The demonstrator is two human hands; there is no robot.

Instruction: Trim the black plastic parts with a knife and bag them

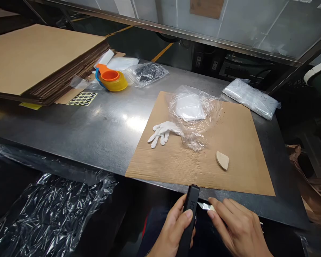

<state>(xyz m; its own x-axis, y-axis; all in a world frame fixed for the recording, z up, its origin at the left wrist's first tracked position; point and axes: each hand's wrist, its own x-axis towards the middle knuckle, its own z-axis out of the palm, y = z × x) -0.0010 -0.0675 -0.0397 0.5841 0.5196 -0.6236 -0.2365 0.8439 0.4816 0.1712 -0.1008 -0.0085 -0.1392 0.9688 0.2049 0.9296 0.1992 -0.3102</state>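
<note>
My left hand point(176, 223) is wrapped round a long black bar-shaped piece point(191, 205) with letters on its side. It is held over my lap, its top end close to the table's front edge. In my right hand point(237, 223), pinched between thumb and fingers, is a small knife point(207, 206) with a pointed metal blade. The blade's tip points left at the side of the black piece, at or very near its surface. Most of the knife's handle is hidden by my fingers. A beige wedge-shaped pad point(222, 160) lies beyond on a cardboard sheet point(246, 142).
A white glove point(164, 132) and a clear plastic bag point(195, 141) with white sheets lie on the cardboard. Stacked cardboard point(42, 57), tape rolls point(112, 80), a sticker sheet point(82, 99) and a wrapped packet point(250, 97) are farther off. Black plastic point(50, 210) hangs at lower left.
</note>
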